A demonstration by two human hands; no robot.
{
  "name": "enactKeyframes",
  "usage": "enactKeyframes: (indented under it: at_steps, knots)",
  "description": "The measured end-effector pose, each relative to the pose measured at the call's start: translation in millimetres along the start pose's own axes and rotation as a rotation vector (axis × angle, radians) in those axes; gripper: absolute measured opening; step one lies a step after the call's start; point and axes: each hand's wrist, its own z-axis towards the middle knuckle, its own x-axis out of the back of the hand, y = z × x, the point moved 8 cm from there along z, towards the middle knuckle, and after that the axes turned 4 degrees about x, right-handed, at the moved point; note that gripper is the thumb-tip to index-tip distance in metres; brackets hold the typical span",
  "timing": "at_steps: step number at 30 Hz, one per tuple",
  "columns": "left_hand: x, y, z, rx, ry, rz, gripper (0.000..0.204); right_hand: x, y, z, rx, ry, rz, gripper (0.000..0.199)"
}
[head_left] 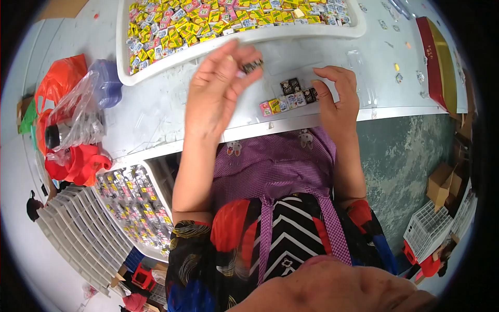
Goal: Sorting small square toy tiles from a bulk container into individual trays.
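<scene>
My left hand (pixel 221 86) is raised over the table with a small black box (pixel 253 65) pinched between its fingers. On the table near the front edge stands a short row of tiny boxes: a pink box (pixel 266 108), a yellow box (pixel 274 106), several white-and-blue boxes (pixel 292 100) and a black box (pixel 310 95) at the right end. Behind the row lies another piece with black faces (pixel 290 85). Curved around the row's right end, my right hand (pixel 339 96) has thumb and fingers apart; its thumb is close beside the end black box.
A white tray (pixel 244 34) heaped with tiny yellow, pink and white boxes stands at the far side. Plastic bags (pixel 78 122) and a red bag (pixel 62 78) lie at left. Below them is a tray of grouped boxes (pixel 136 208). Clear plastic pieces (pixel 364 78) lie at right.
</scene>
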Motion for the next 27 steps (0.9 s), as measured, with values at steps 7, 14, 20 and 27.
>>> enactKeyframes:
  at_steps: [7, 14, 20, 27]
  knots:
    - [-61.1, 86.5, 33.8, -0.373, 0.214, 0.282, 0.026, 11.6, -0.5, -1.7, 0.011, 0.055, 0.007, 0.021]
    - [-37.4, 21.2, 1.5, -0.122, 0.034, 0.790, 0.036, 0.8, -2.0, -13.5, 0.099, -0.048, -0.099, 0.027]
    - [-39.4, -25.3, -15.7, -0.380, 0.019, 1.242, 0.019, -11.7, -2.4, -29.4, 0.143, -0.071, -0.260, 0.025]
    - [-38.7, -41.6, -17.4, -0.419, 0.055, 1.391, 0.019, -18.9, -2.9, -28.9, 0.151, -0.087, -0.315, 0.024]
